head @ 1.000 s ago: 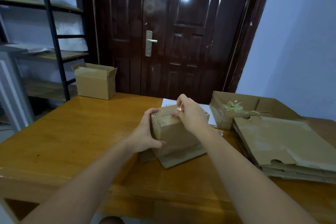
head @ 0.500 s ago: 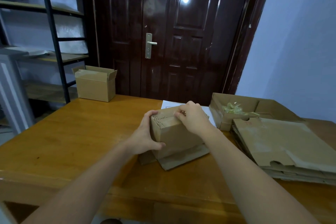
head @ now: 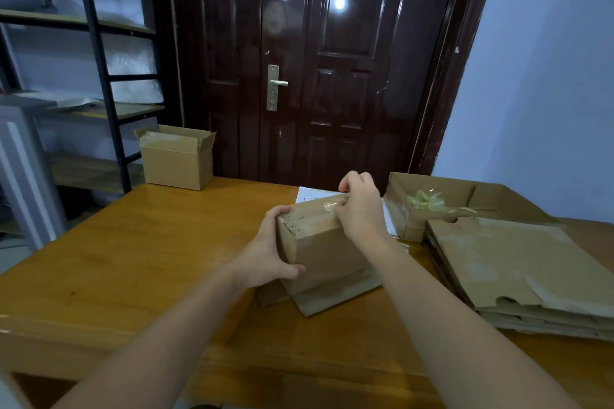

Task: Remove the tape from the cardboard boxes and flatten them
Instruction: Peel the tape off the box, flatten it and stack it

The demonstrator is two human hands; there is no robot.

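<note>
Nearest to me, two bare forearms reach forward over the wooden table (head: 139, 252) toward a small cardboard box (head: 327, 249) that stands on it. The left hand (head: 269, 252) grips the left end of this box: its fingers curl over the top left corner and its thumb presses on the near face, low down. The box stands upright, with its bottom flaps spread flat on the table under it.

The right hand (head: 360, 206) is over the top of the box, at its far right side, with the wrist bent down. Its fingers are closed together and pinch a strip of clear tape (head: 332, 204), which lies along the top of the box just left of the fingertips. A part of the tape looks lifted from the cardboard, but I cannot tell how much.

Near the top left edge of the box there is a row of small dark marks; they are too small to read.

To the right of the right hand lies a stack of flattened boxes (head: 518, 272). Just behind it is an open box (head: 432, 189) that holds a bundle of crumpled tape (head: 428, 201). Behind the gripped box a white paper (head: 315, 194) lies on the table.

Far to the left of the left hand, at the far table edge, stands another open box (head: 176, 159). Behind everything there are a dark door (head: 332, 60) with a metal handle (head: 275, 86), and a shelf rack (head: 99, 60) at the left.
</note>
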